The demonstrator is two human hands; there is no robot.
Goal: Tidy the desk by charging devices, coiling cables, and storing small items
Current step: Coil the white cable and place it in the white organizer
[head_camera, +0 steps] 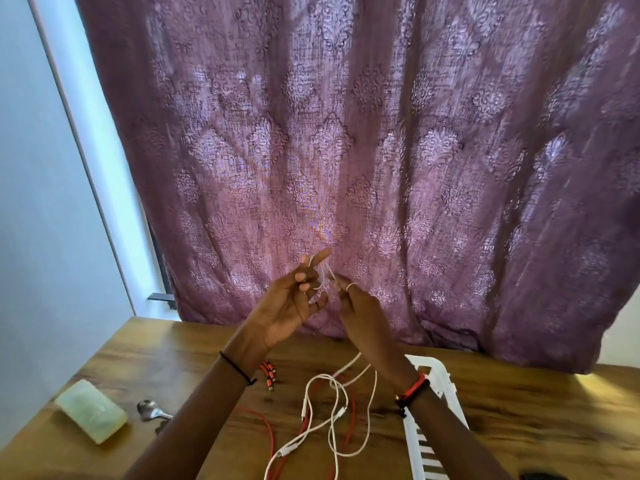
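Observation:
Both my hands are raised above the wooden desk point(173, 362), in front of the curtain. A thin white cable point(334, 410) runs up from the desk to them. My left hand point(294, 299) has the cable looped over its spread fingers. My right hand point(356, 306) pinches the cable close to the left fingertips. The rest of the white cable lies in loose loops on the desk below, tangled over a red cable point(273, 441). The red cable's metal plugs point(268, 372) lie near my left wrist.
A white slatted plastic basket point(433, 386) stands on the desk under my right forearm. A pale green box point(91, 410) and a metal spoon point(150, 410) lie at the left. A purple patterned curtain point(381, 150) hangs behind the desk. A dark object point(540, 476) shows at the bottom edge.

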